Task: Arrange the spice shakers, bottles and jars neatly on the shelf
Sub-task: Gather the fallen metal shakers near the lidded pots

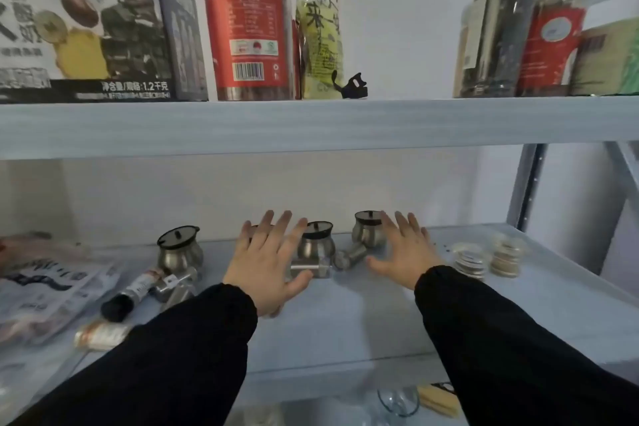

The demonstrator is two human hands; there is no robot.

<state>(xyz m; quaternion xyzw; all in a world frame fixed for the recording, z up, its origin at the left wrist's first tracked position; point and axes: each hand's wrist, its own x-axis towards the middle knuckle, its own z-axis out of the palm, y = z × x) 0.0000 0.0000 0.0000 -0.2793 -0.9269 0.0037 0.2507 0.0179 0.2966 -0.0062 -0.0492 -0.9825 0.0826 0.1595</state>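
Observation:
Three steel spice jars with black lids stand on the pale shelf (345, 315): one at the left (179, 249), one in the middle (316, 240), one further back on the right (368, 230). A fourth is mostly hidden behind my left hand (268, 261), which is open with fingers spread, holding nothing. My right hand (406, 249) is also open, beside the right jar. A small clear shaker (309, 268) stands between my hands. A steel shaker (349, 256) lies on its side. A dark bottle (129, 294), a steel shaker (174, 287) and a pale bottle (100, 335) lie at the left.
Flat packets (45, 287) are piled at the shelf's left end. Two stacks of small round tins (487, 258) stand at the right. The upper shelf (311, 128) carries tall jars and bags. A glass (397, 401) and a yellow block sit below.

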